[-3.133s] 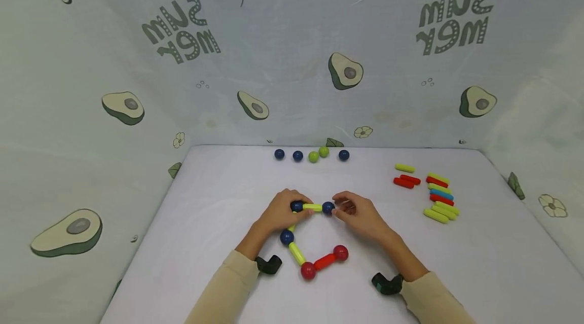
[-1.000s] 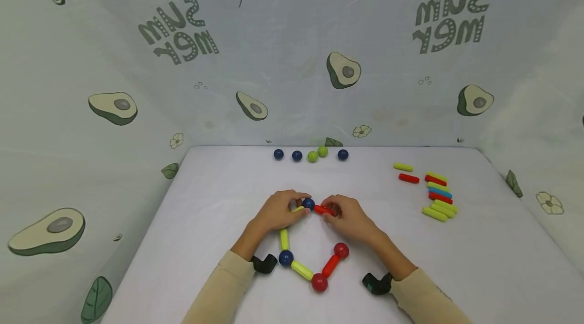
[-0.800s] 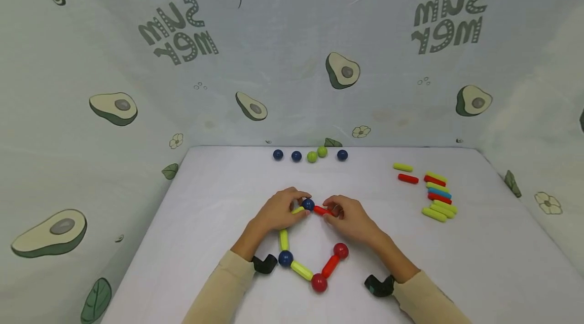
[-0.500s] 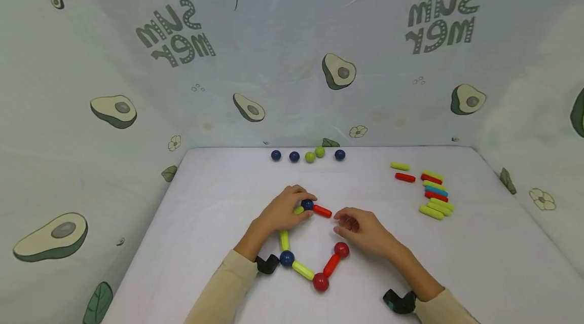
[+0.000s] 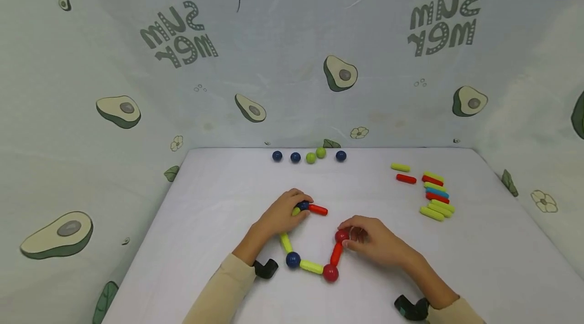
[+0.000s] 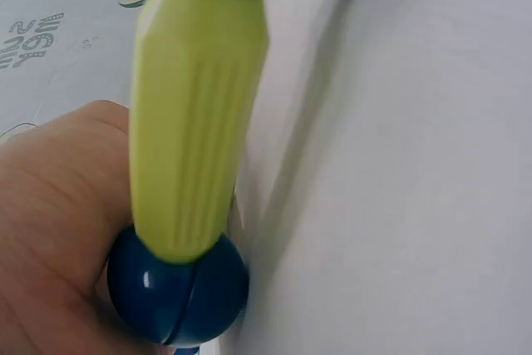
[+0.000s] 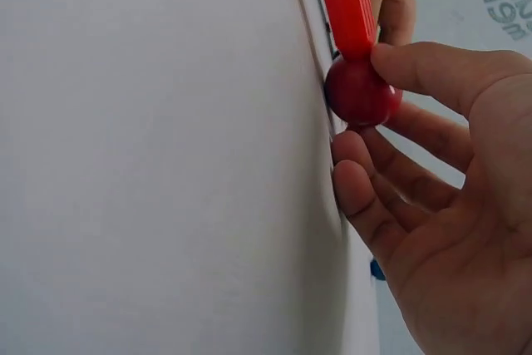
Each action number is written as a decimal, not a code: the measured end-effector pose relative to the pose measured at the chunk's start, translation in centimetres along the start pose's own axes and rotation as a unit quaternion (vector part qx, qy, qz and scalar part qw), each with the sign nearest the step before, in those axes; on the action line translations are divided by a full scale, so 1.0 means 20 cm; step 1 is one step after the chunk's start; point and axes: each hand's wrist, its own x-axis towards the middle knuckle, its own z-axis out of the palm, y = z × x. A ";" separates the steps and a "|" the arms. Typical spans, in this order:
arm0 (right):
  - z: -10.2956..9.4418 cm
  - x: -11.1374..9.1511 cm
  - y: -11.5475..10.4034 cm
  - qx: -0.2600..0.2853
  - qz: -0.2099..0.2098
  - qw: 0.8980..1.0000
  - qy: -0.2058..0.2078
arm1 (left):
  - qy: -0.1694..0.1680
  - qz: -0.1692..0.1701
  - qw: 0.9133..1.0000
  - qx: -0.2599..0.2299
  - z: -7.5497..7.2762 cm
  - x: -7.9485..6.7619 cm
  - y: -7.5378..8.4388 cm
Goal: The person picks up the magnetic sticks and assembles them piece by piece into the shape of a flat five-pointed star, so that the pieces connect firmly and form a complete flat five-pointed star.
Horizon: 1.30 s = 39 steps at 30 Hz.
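Observation:
Ball-and-rod building pieces form a chain with a gap on its right side. In the head view my left hand [image 5: 285,212] grips its upper left corner by a blue ball [image 5: 302,206], from which a red rod [image 5: 318,210] points right with a free end. The hand hides part of the chain beside that ball. Lower down come a yellow rod [image 5: 286,242], another blue ball [image 5: 293,260], a second yellow rod [image 5: 312,266] and a red ball [image 5: 330,273]. My right hand [image 5: 376,240] pinches the upper red ball [image 7: 362,91], joined to a red rod [image 7: 346,6].
Several loose blue and green balls [image 5: 311,157] line the table's far edge. At the right lie several loose yellow, red and blue rods [image 5: 436,191]. A printed cloth [image 5: 292,50] hangs behind the white table [image 5: 219,177].
A red rod now sticks out from the upper blue ball. My right hand let go of that rod, moved down and right, and took hold of the red ball. The chain's lower part shifted right.

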 end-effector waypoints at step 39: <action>0.03 0.19 0.04 0.032 0.067 0.993 0.095 | 0.045 -0.069 0.996 0.034 0.01 0.00 0.07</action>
